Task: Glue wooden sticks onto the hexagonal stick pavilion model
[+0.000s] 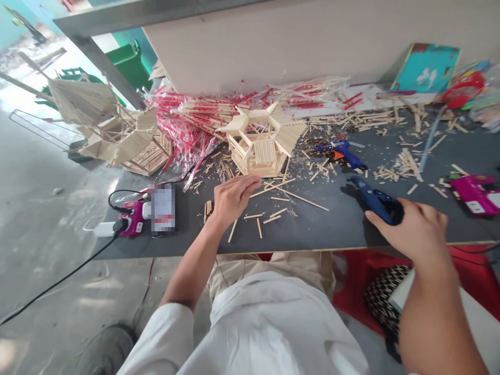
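My left hand point(237, 197) is closed at the front of a small model point(265, 151) built of thin wooden sticks. Its fingertips are pressed together, and whatever lies between them is hidden. Over the right part of the table, my right hand point(420, 226) has a dark blue hand cutter point(373, 198) in its grasp, thumb along the near side. The cutter's head points left, towards the back. Loose sticks point(300, 198) lie crossed in front of the model. Behind the cutter rests a blue glue gun point(344, 152) with an orange trigger.
A larger stick model point(133, 140) stands at the left end. Red-tipped sticks in plastic wrap point(187, 112) are heaped along the back. Magenta power strips point(135, 217) point(474, 195) sit at both sides, the left beside a blurred-out device point(163, 208). A turquoise board point(427, 67) leans at the back.
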A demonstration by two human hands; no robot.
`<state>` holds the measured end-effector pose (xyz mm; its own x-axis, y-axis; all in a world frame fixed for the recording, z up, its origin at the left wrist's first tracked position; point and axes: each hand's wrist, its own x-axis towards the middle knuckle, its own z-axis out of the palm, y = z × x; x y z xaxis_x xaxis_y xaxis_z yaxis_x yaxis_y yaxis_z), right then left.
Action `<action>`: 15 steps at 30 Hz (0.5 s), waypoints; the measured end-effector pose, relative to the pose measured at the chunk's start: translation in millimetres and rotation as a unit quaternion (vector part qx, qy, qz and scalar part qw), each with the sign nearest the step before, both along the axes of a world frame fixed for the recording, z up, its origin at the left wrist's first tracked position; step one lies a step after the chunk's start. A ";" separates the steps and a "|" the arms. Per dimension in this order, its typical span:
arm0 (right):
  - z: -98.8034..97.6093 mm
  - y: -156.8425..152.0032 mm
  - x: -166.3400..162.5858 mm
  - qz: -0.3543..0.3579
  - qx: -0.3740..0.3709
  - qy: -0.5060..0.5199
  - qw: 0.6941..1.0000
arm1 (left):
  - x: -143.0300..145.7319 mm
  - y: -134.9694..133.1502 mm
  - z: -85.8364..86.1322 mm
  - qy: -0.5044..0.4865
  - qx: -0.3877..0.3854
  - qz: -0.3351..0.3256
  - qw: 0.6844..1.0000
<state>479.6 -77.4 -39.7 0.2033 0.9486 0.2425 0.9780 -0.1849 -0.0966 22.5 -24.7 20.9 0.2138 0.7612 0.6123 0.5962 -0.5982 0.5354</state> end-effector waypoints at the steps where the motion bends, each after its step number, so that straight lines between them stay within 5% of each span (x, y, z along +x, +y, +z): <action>1: 1.1 1.9 -1.4 -0.010 -0.023 -0.007 1.000 | 0.3 -0.1 -1.9 0.002 -0.004 -0.004 1.000; 5: 16.4 7.8 -25.8 0.012 -0.050 -0.010 0.999 | -0.9 0.2 -8.3 0.017 -0.032 0.009 0.999; 9: 67.6 0.8 -78.8 0.146 0.010 0.122 0.982 | -2.7 1.7 -12.0 0.020 -0.072 0.032 0.997; 11: 105.3 -11.3 -112.1 0.240 0.020 0.249 0.938 | -2.2 2.6 -13.7 0.016 -0.094 0.030 0.995; 15: 170.1 -48.9 -173.5 0.463 0.001 0.408 0.787 | -0.6 3.5 -15.7 0.026 -0.127 0.029 0.991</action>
<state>306.2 -126.3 130.3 -0.4857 0.7818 0.3911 0.3059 0.5711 -0.7617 21.9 -21.2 5.2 0.1920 0.9012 0.3885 0.6570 -0.4121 0.6313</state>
